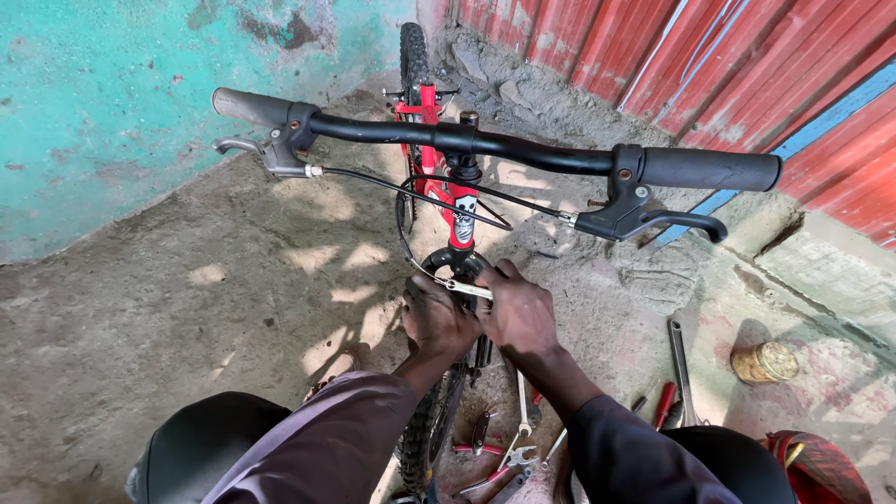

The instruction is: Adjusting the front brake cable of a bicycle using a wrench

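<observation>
On dusty concrete floor (187,308) | left hand (437,317), right hand (518,313): each grip clenched on brake arm (457,285) | teal wall (112,93)

1. One red-framed bicycle (439,140) standing on the bare concrete floor (187,308).
2. One black handlebar (523,149) with two black rubber grips, a left grip (250,105) and a right grip (714,169).
3. Two brake levers: one silver metal lever (235,146) and one black lever (667,221).
4. Two knobby black tyres, one far tyre (413,51) and one near tyre (427,425).
5. Two bare hands, the left hand (437,319) and the right hand (519,313).
6. One small silver spanner (457,286) at the hands.
7. One long grey spanner (681,364) on the floor.
8. One red-handled screwdriver (665,405).
9. One round rusty tin (765,362).
10. A loose heap of hand tools (509,448) near the bottom edge; too tangled to count.
</observation>
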